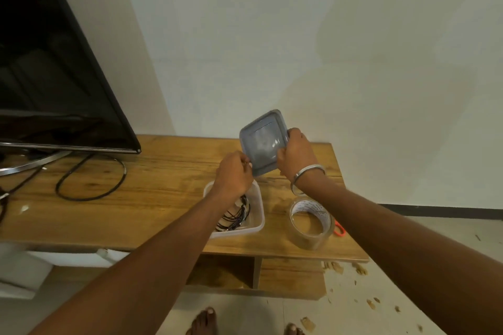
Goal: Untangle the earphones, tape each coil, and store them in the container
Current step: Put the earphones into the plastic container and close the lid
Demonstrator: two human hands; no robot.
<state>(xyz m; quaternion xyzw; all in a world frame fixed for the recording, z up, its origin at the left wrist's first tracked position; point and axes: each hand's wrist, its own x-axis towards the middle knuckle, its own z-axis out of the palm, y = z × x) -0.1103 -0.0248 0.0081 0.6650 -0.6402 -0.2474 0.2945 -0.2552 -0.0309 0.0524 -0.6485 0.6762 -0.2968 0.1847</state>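
Grey lid [263, 141] gripped by two hands, left [233, 174] and right [295, 155], above one container [257, 221].

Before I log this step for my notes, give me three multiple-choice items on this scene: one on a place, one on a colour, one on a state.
1. Where does the roll of clear tape stand?
A. inside the container
B. on the wooden table, right of the container
C. on the floor

2. What colour is the lid?
A. grey-blue
B. red
C. yellow

3. What state is the container in?
A. lid pressed on
B. open, with black earphone cables inside
C. tipped on its side

Answers:
1 B: the roll sits on the wooden table beside the container.
2 A: the lid in the grip of the left hand and right hand is grey-blue.
3 B: the lid is held up above it, and the earphones show inside.
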